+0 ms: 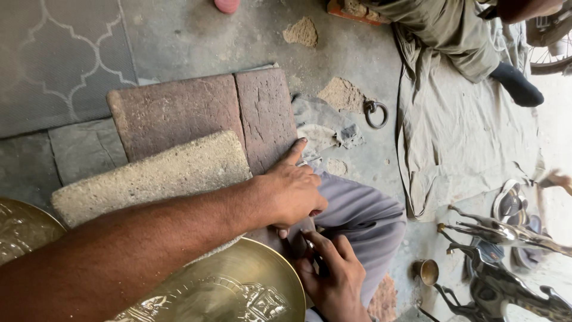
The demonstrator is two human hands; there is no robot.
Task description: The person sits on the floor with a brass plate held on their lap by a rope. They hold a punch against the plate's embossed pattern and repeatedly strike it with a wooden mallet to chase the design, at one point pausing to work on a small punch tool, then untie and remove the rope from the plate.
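My left hand (292, 191) reaches in from the left and rests on the edge of a reddish stone slab (265, 113). Its thumb is stretched out and its fingers are curled under, so whether it holds anything is hidden. A rough grey stone block (155, 173) lies beside my forearm. Just below, my right hand (333, 277) pinches a thin metal tool (311, 243) close to the left fingers. An embossed brass plate (238, 286) lies under my forearm at the bottom. My knee in grey trousers (363, 214) is to the right of both hands.
Another brass plate (18, 232) shows at the left edge. A metal ring (376, 113) and rags lie on the concrete. Another person in olive clothes (441, 30) sits on a cloth (465, 137). Brass figurines (506, 232), a small brass cup (428, 271) and sandals (512, 203) are at the right.
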